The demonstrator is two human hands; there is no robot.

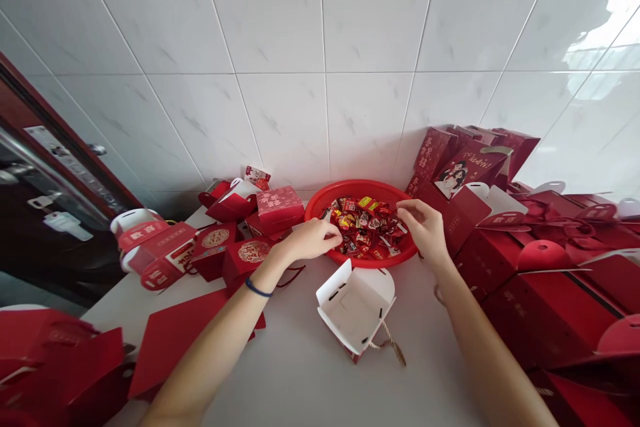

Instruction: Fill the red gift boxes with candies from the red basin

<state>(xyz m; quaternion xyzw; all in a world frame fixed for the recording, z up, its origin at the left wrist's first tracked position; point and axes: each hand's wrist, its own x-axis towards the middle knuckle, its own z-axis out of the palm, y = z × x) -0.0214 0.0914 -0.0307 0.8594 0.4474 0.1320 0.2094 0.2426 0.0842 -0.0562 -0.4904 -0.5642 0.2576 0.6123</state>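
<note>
A red plastic basket (360,188) stands against the wall, holding a heap of wrapped candies (367,221) in red, yellow and dark wrappers. Over its left rim reaches my left hand (316,239), fingers bent and drawn together at the candies; whatever they grip is hidden. My right hand (425,225) is at the right rim, thumb and fingers curled inward by the candies, and what they hold is too small to make out. In front of the basket sits an open gift box (353,317), white inside, its flaps up and a twine handle (393,345) hanging from its right side.
Red gift boxes (253,252) crowd the left of the white table (310,373), with a large red box (175,333) nearer me. Stacked red boxes (540,287) fill the right side. Red paper bags (467,160) lean at the tiled wall (370,113). A door with keys (67,223) is far left.
</note>
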